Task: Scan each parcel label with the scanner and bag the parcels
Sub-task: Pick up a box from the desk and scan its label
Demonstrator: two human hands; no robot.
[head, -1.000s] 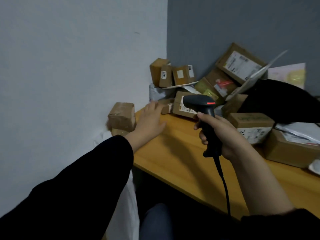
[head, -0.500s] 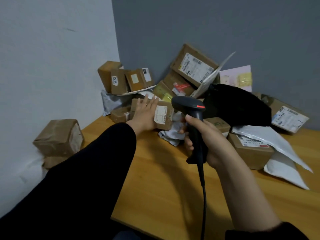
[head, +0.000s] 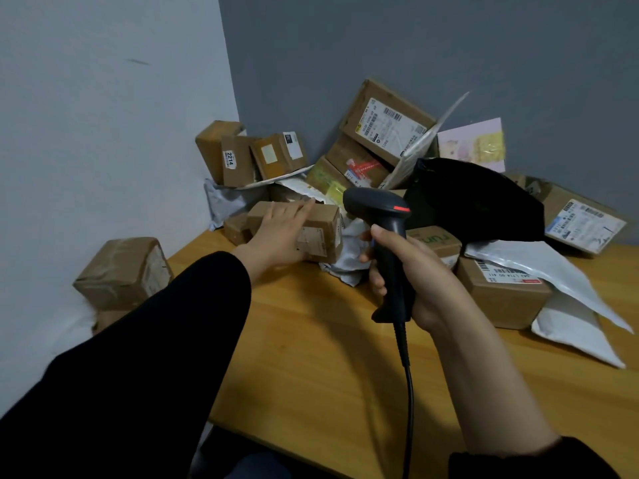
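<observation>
My right hand (head: pixel 411 278) grips the black corded scanner (head: pixel 387 236) upright above the wooden table (head: pixel 328 357), its head with a red light facing the heap of parcels. My left hand (head: pixel 280 233) lies with straight fingers on top of a small brown box (head: pixel 318 233) with a pale label on its near side, at the front of the heap. Behind it, several cardboard parcels (head: pixel 383 126) and grey mailers are piled in the corner.
A black bag (head: pixel 477 202) lies on the heap at the right. White poly mailers (head: pixel 574 305) and a labelled box (head: pixel 501 292) sit to the right. A taped brown parcel (head: pixel 124 271) rests off the table's left edge by the white wall.
My left hand has reached forward from the table's left edge onto the small brown box. The view has turned right toward the heap. The scanner stays in my right hand.
</observation>
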